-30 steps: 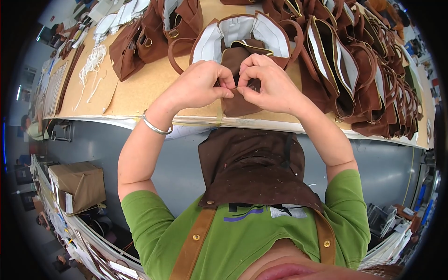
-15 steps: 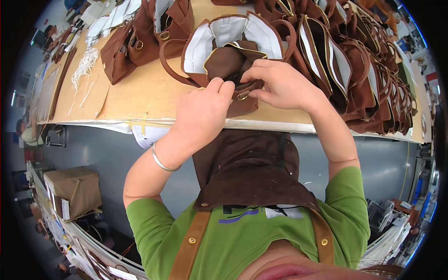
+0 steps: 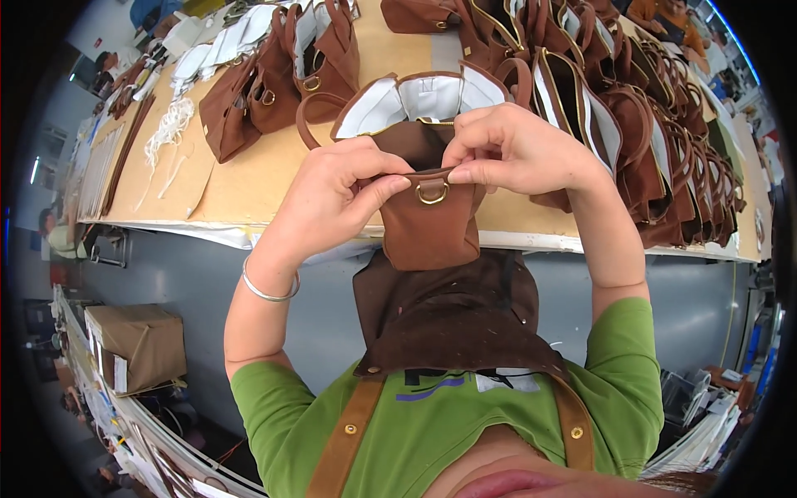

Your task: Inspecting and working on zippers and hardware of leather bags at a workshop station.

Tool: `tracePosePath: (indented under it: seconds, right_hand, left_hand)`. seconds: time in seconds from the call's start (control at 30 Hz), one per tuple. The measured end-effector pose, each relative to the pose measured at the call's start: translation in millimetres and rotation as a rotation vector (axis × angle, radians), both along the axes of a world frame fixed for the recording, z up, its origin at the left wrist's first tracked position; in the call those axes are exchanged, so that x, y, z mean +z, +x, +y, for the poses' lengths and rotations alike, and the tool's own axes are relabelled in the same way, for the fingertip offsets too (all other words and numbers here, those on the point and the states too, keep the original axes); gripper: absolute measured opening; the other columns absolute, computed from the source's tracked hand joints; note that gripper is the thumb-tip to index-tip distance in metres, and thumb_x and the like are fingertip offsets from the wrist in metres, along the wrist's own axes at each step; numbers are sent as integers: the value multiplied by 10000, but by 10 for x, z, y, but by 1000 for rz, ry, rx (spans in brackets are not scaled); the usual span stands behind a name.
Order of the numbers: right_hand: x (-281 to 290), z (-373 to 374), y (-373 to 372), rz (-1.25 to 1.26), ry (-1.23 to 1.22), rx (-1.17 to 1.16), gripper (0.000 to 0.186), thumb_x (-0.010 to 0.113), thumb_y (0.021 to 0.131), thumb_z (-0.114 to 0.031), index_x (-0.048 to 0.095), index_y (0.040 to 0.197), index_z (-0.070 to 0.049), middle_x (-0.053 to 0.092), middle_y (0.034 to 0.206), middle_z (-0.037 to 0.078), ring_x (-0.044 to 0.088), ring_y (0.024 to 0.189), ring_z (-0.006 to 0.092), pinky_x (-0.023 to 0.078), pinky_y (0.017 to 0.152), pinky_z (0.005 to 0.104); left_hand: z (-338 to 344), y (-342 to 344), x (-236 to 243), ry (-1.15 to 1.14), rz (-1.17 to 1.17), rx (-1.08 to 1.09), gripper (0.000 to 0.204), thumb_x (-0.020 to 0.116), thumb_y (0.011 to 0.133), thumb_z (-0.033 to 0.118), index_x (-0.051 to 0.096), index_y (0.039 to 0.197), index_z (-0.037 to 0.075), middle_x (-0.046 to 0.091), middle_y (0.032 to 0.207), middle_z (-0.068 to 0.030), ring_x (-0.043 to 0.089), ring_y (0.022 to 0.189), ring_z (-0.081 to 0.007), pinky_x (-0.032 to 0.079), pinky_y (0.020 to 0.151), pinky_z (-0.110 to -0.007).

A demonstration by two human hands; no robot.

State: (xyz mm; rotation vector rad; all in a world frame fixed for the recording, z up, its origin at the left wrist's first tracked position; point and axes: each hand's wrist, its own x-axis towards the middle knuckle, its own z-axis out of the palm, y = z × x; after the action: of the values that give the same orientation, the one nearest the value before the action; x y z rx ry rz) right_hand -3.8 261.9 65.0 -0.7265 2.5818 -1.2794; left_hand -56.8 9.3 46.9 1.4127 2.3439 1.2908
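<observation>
A brown bag (image 3: 427, 232) with a white lining (image 3: 432, 97) faces me at the table's front edge, its end with a gold D-ring (image 3: 432, 193) toward me and reaching past the edge. My left hand (image 3: 353, 187) pinches the top rim left of the ring between thumb and fingers. My right hand (image 3: 519, 158) grips the same rim to the right of the ring, fingers curled over it. Behind the rim, dark brown fabric with a zipper shows inside the bag, partly hidden by my hands. A handle (image 3: 309, 108) loops out on the left.
More brown bags (image 3: 320, 62) stand back left, and several (image 3: 631, 166) crowd the right of the table (image 3: 174, 199). White cords (image 3: 166, 129), pale cut pieces and long strips lie on the left. A wrapped box (image 3: 137, 349) sits low left. Co-workers (image 3: 668, 21) work at the edges.
The bag end with the D-ring has come toward me over the table edge. My hands, earlier bunched near its middle, now grip the rim on either side of the ring.
</observation>
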Motion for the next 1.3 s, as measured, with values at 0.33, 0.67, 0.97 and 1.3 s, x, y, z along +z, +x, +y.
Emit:
tracePosePath:
  seconds: [0.33, 0.67, 0.97, 1.3]
  right_hand:
    - [-15, -35, 7, 174, -10, 50, 164, 649, 901, -183, 664, 958, -30, 594, 811, 81, 571, 744, 207, 464, 684, 336]
    - [52, -106, -18, 221, -19, 59, 123, 614, 906, -118, 647, 938, -4, 614, 829, 73, 579, 760, 191, 458, 693, 302]
    - [359, -173, -1, -65, -27, 13, 167, 660, 888, -178, 682, 900, -13, 634, 728, 49, 550, 689, 116, 452, 655, 274]
    - [74, -199, -38, -161, -178, -42, 184, 662, 906, -193, 670, 869, -13, 608, 697, 14, 506, 665, 81, 421, 618, 258]
  left_hand:
    - [18, 9, 22, 29, 172, -19, 94, 661, 860, 66, 671, 952, 49, 565, 734, -81, 544, 629, -215, 437, 578, -320]
    - [17, 19, 99, 87, 106, -28, 81, 651, 874, 77, 676, 944, 44, 569, 745, -69, 538, 624, -187, 429, 566, -295]
    - [33, 29, 252, 45, -64, -85, 82, 637, 906, 67, 661, 939, -4, 559, 773, -19, 489, 684, -87, 392, 601, -242]
    - [-16, -131, 194, -3, -186, -173, 103, 646, 917, 75, 673, 925, -24, 565, 778, -12, 502, 719, -78, 420, 638, -237]
